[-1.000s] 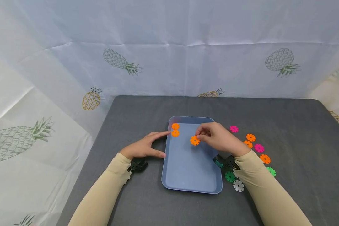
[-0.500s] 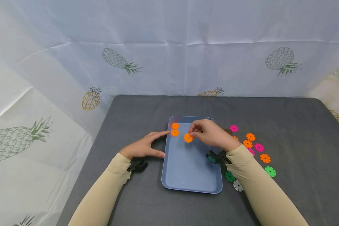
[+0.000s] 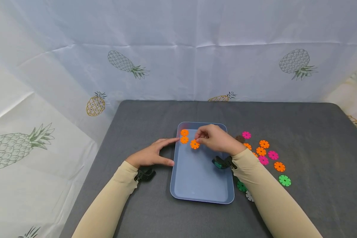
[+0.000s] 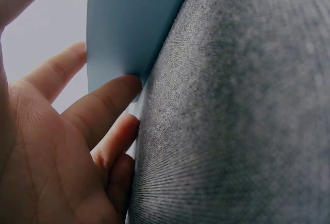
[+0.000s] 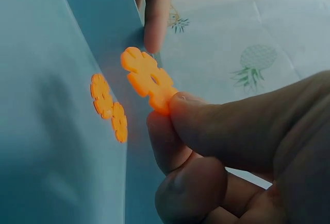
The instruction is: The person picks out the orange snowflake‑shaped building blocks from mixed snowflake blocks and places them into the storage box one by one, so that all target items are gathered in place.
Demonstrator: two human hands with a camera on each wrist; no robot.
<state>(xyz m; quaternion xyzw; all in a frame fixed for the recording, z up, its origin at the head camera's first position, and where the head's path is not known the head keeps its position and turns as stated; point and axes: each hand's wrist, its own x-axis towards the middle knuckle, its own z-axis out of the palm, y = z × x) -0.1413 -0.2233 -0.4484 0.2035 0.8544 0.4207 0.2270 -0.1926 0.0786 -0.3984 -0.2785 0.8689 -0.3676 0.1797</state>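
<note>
Between thumb and index finger, my right hand (image 3: 215, 138) pinches an orange notched disc (image 3: 194, 144), held above the blue tray (image 3: 202, 185). In the right wrist view the pinched orange disc (image 5: 149, 77) is tilted, with a small slot at its centre. Two more orange discs (image 3: 184, 136) lie in the tray's far left corner, one in front of the other. My left hand (image 3: 151, 154) is spread at the tray's left side, its fingertips at the rim. The left wrist view has its fingers (image 4: 108, 103) straight against the tray's outer wall (image 4: 129, 23).
Right of the tray, loose discs lie scattered on the grey tabletop (image 3: 315, 148): orange (image 3: 279, 166), pink (image 3: 273, 155), light green (image 3: 284, 180), dark green (image 3: 242, 186), white (image 3: 249, 195) and brown (image 3: 240, 138). My right forearm covers part of that group. A pineapple-print cloth (image 3: 172, 72) hangs behind.
My right hand has moved left over the tray with the orange disc, closer to the two discs lying there. More of the loose discs show behind the right wrist. The left hand stays in place.
</note>
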